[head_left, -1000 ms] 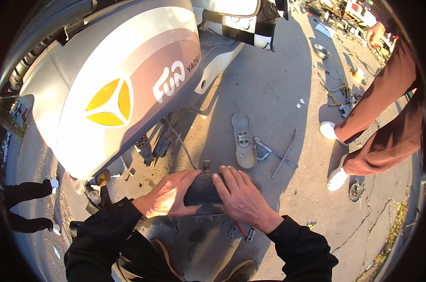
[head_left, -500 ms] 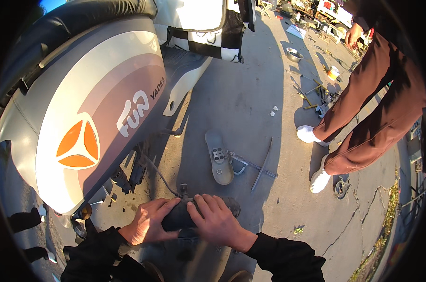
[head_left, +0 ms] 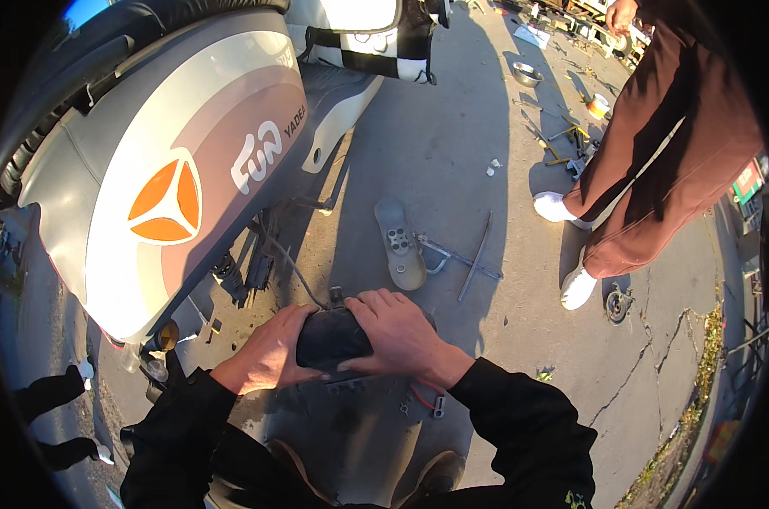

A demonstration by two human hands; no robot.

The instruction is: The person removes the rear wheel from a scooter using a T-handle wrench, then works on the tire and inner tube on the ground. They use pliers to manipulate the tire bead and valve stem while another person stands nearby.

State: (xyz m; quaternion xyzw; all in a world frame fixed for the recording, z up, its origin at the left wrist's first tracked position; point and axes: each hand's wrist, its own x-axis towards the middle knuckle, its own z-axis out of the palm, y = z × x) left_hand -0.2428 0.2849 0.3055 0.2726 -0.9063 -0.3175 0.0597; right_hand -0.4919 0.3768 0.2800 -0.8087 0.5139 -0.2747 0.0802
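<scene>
Both my hands grip a black rounded part low in front of me, above the ground between my feet; its kind is not clear. My left hand (head_left: 267, 349) holds the left side of this black rounded part (head_left: 333, 341), thumb on the near side. My right hand (head_left: 401, 332) wraps over its right side, fingers across the top. A dark cable (head_left: 295, 270) runs from under the scooter (head_left: 168, 127) toward the part's far edge. Beyond my hands lies a long grey plate (head_left: 399, 242) with round holes.
A thin metal rod (head_left: 475, 256) and a metal bracket (head_left: 444, 254) lie beside the plate. A red-handled tool (head_left: 431, 397) is by my right foot. A person in brown trousers (head_left: 639, 170) stands at right, near scattered tools (head_left: 575, 144) and a metal bowl (head_left: 527, 75).
My view has shifted, so the plate and scooter sit higher in it. My right hand has moved further over the right side of the black part, and the red-handled tool now shows.
</scene>
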